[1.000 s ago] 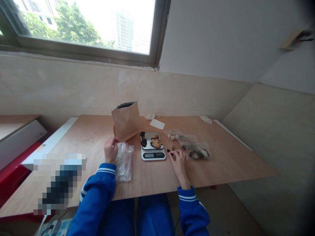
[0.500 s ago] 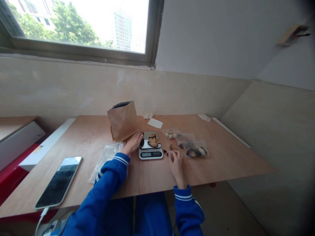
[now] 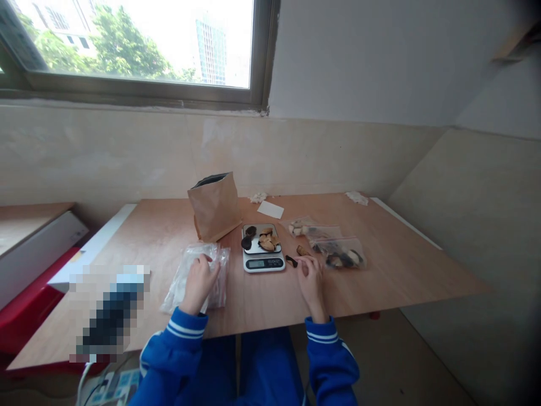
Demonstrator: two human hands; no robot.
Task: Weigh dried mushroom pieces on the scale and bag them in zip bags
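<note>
A small kitchen scale (image 3: 264,264) stands in front of me. Two dark round dried pieces (image 3: 246,243) lie on the left of its metal plate, and a heap of tan, dark-edged dried mushroom slices (image 3: 268,241) on the right. My right hand (image 3: 310,276) is beside the scale, thumb and fingertips pinched at the end of a dark dried slice (image 3: 291,261). Another brownish slice (image 3: 302,251) lies just behind those fingers. Over the clear plastic bags (image 3: 180,285) hovers or rests my left hand (image 3: 200,283), its fingers loosely bent and apart, with nothing visible in them.
Behind the bags stands an open brown paper bag (image 3: 214,207). Filled zip bags (image 3: 344,255) of dried pieces lie right of the scale. A white card (image 3: 270,210) and crumpled tissue (image 3: 258,197) are at the back. A pixelated phone (image 3: 112,316) with a cable lies left.
My left hand has let go of a dark round piece at the scale plate's left side and moved back toward me, over the plastic bags. My right hand stays at the dark slice.
</note>
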